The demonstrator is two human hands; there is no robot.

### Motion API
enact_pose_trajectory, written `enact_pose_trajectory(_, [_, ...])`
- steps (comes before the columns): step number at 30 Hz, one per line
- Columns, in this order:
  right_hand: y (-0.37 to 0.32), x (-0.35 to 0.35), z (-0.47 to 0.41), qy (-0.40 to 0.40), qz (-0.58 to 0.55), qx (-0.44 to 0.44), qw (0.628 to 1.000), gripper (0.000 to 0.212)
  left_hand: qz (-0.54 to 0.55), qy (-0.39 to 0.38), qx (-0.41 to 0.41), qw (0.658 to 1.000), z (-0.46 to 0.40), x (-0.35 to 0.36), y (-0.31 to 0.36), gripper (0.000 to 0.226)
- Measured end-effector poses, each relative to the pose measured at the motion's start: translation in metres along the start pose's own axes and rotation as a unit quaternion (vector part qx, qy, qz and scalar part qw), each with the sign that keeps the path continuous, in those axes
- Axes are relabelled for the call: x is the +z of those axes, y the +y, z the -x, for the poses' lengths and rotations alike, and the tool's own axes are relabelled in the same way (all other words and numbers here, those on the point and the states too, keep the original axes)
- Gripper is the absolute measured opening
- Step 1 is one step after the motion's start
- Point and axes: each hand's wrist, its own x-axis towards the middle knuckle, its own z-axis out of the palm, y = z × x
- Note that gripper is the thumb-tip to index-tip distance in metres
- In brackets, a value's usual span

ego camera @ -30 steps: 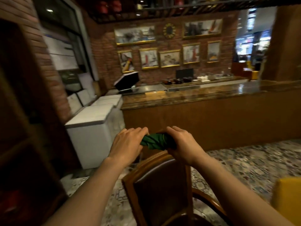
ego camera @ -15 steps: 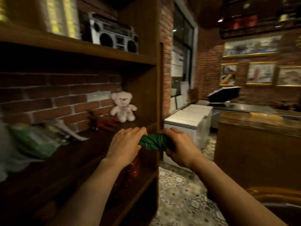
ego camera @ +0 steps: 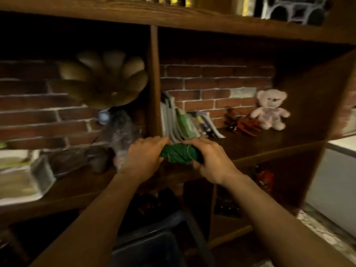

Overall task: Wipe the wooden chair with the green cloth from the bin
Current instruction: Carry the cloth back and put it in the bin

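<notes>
The green cloth (ego camera: 180, 153) is bunched into a small roll and held between both hands at the middle of the view, in front of a wooden shelf unit. My left hand (ego camera: 143, 156) grips its left end and my right hand (ego camera: 211, 160) wraps its right end. Low in the view, below my forearms, sits a dark bin (ego camera: 154, 247), partly hidden by my arms. The wooden chair is out of sight.
A dark wooden shelf unit (ego camera: 250, 149) against a brick wall fills the view. It holds leaning books (ego camera: 181, 122), a pale teddy bear (ego camera: 270, 109), a fan-shaped ornament (ego camera: 107, 79) and papers (ego camera: 21, 178) at left. A white cabinet (ego camera: 335, 185) stands at right.
My view has swung left, from the chair and counter to the shelf unit and bin. Both hands have kept the same grip on the green cloth.
</notes>
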Motion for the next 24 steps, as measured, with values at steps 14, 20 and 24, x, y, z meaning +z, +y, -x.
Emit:
enact_pose_trajectory(14, [-0.080, 0.151, 0.028, -0.118, -0.164, -0.081, 0.976, 0.067, -0.105, -0.093, -0.164, 0.976, 0.172, -0.004, -0.051, 0.046])
enact_pose_trajectory(20, [-0.086, 0.216, 0.078, -0.206, -0.137, -0.021, 0.969, 0.063, -0.036, -0.140, -0.229, 0.963, 0.242, 0.063, -0.048, 0.052])
enact_pose_trajectory(24, [-0.082, 0.266, 0.116, -0.276, -0.117, 0.028, 0.954, 0.059, 0.020, -0.195, -0.254, 0.947, 0.290, 0.114, -0.042, 0.060])
